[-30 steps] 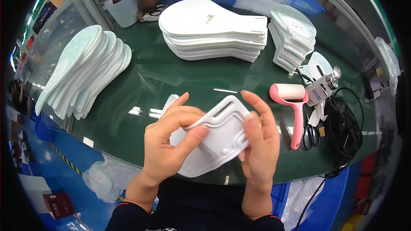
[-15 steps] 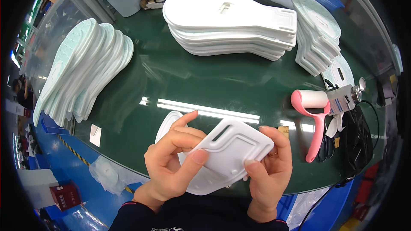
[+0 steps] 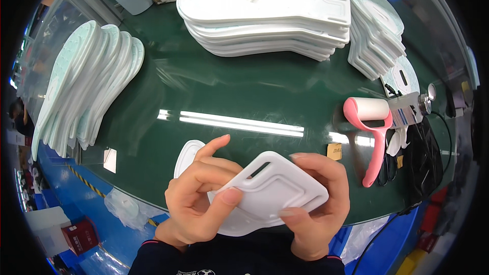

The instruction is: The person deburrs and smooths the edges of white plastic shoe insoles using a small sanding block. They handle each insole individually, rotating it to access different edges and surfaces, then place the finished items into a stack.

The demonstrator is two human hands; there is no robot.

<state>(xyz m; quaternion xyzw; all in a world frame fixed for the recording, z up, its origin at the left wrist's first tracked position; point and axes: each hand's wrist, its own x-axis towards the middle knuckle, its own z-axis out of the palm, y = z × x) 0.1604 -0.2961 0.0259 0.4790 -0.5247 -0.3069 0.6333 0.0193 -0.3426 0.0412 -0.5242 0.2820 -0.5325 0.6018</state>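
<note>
I hold a white moulded plastic panel point(image 3: 277, 189) tilted over the near edge of the table. It has a slot near one corner and raised ridges on its face. My left hand point(image 3: 199, 198) grips its left side, thumb on the face and index finger raised. My right hand point(image 3: 321, 203) pinches the right side, thumb on the face and fingers round the edge. A rounded white plastic end point(image 3: 188, 157) shows behind my left hand; whether it belongs to the same panel I cannot tell.
White paddle-shaped panels point(image 3: 219, 0) are stacked at the back. More panel stacks stand at left point(image 3: 84, 91) and back right point(image 3: 374, 30). On the right lie a pink-handled lint roller point(image 3: 378, 147), a pump-top bottle point(image 3: 405, 109), scissors point(image 3: 388, 170) and a black bag point(image 3: 425, 158).
The panel has turned slightly in my hands. My right thumb has slid left across its face, and my right fingers have shifted along its upper edge. The whole view has shifted a little.
</note>
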